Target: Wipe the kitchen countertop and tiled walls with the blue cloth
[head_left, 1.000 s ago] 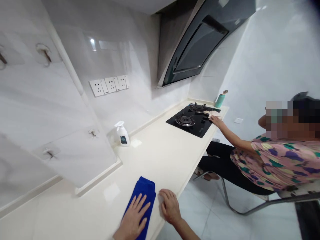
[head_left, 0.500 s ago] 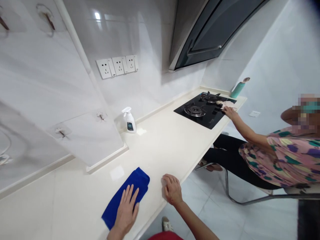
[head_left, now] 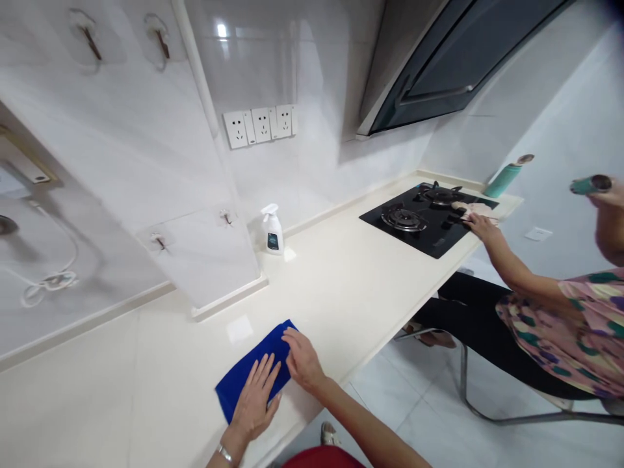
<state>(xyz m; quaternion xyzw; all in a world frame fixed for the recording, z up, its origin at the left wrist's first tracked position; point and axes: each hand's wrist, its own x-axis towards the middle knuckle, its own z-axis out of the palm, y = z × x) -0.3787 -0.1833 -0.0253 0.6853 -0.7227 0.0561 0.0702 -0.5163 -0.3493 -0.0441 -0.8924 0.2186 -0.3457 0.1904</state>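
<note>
A blue cloth point(head_left: 251, 372) lies flat on the pale countertop point(head_left: 324, 286), near its front edge. My left hand point(head_left: 256, 396) rests on it with the fingers stretched out and the palm down. At the cloth's right end is my right hand point(head_left: 303, 359), its fingers curled over the edge with the thumb bent in; the fingertips' hold is partly hidden. Farther back, against the wall, stands a white spray bottle point(head_left: 273, 231) with a dark label.
A black gas stove point(head_left: 423, 237) is set in the counter under a range hood point(head_left: 439, 65). Beside it a seated person's hand point(head_left: 482, 227) touches a pale cloth point(head_left: 475, 209); their other hand holds a green cylinder point(head_left: 591, 185). A green bottle point(head_left: 504, 181) stands at the far end.
My right hand has moved left from the bare counter onto the blue cloth's right end. The left hand stays flat on the cloth. The view has turned a little left.
</note>
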